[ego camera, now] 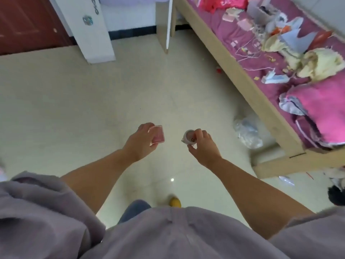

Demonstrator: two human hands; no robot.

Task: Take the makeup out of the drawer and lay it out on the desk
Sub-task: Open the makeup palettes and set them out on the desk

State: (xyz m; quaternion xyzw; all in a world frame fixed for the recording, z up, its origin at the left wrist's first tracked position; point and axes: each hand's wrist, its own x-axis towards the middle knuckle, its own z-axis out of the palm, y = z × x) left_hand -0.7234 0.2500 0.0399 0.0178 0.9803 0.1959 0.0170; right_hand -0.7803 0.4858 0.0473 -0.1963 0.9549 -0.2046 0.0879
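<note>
My left hand (140,144) grips a small square pink compact (158,135) with a clear lid, thumb and fingers on its edges. My right hand (202,146) pinches a small round clear jar (189,136) with a white label, tilted on its side. Both hands are held out in front of me over the cream tiled floor, a little apart from each other. No drawer and no desk are in view.
A wooden bed frame (248,86) with a purple sheet runs along the right, strewn with cloth scraps, cables and a pink bundle (324,111). A clear plastic bag (247,130) lies on the floor beside it. A white cabinet (89,28) and a dark red door (26,25) stand at the back left.
</note>
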